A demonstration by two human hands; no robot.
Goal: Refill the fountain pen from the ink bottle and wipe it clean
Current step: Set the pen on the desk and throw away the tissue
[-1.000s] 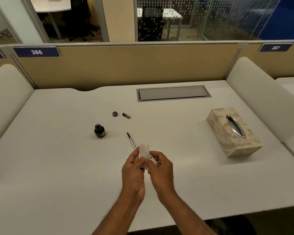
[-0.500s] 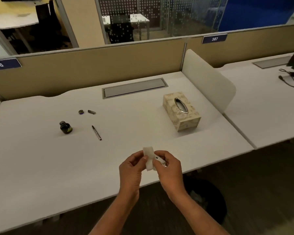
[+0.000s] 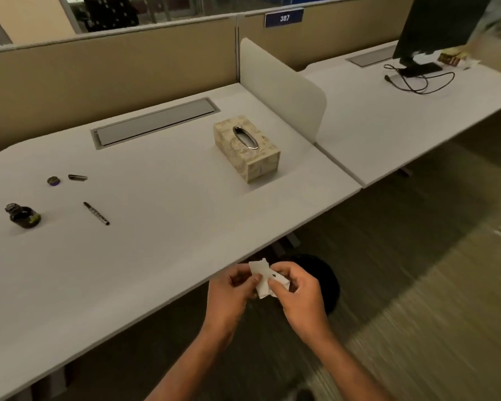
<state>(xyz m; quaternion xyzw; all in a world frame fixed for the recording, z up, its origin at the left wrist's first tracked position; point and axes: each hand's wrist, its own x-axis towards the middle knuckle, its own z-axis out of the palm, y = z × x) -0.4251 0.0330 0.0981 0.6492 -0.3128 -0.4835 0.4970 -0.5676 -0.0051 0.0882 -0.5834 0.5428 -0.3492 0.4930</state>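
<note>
- Pinching a folded white tissue [image 3: 260,280] between both hands, the person is holding it just off the front edge of the desk [image 3: 162,250], above a dark round bin [image 3: 327,280] on the floor.
- The left hand [image 3: 234,293] is closing thumb and fingers on the tissue's left side; the right hand [image 3: 298,293] is clamping the other side, a small dark ink spot showing by its thumb.
- Whether any pen part is wrapped inside that tissue, I cannot tell.
- The pen barrel [image 3: 96,213] is lying flat and slanted on the desk, well apart from the hands.
- The ink bottle [image 3: 23,216] is standing uncapped near the left edge, its cap [image 3: 53,181] and a short pen piece [image 3: 77,177] resting farther back.
- Judging the handling: the tissue is looking soft, limp and feather-light, so a fingertip pinch is plenty.
- The barrel is looking slim, stiff and smooth, likely to roll; gripping mid-body, clear of the tip, seems wisest.
- The glass bottle is looking squat but spill-prone while open.
- The tissue box [image 3: 247,147] is sitting to the right, near the divider.
</note>
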